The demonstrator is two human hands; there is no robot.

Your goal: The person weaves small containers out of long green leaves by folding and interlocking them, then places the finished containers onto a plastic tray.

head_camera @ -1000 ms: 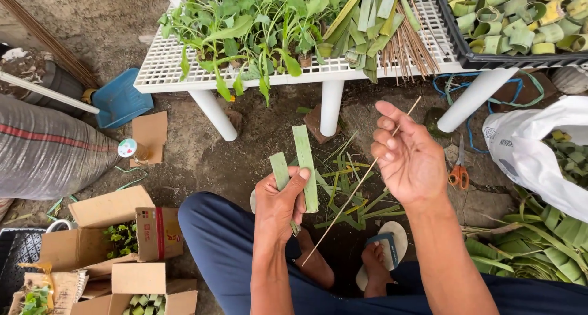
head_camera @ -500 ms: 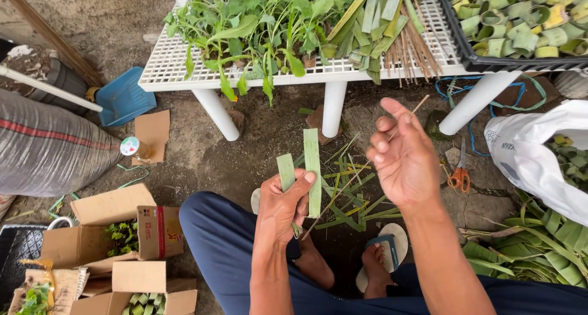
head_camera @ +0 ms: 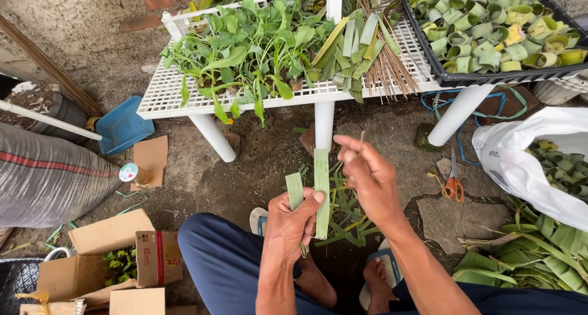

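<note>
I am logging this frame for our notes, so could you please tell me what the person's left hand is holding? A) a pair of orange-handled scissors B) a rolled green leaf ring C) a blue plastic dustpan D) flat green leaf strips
D: the left hand grips flat green leaf strips upright, while the orange-handled scissors lie on the ground and the blue plastic dustpan sits under the table.

Bare-armed person in dark blue trousers and open sandals, seen from above.

Both forearms are uncovered, with no sleeves, watch or rings showing on the left hand [head_camera: 294, 220] or the right hand [head_camera: 367, 180]. The dark navy cloth trousers [head_camera: 223, 260] cover both legs in smooth fabric, plain and unpatterned. The bare feet sit in flat slip-on sandals with pale soles and blue straps [head_camera: 387, 267].
</note>
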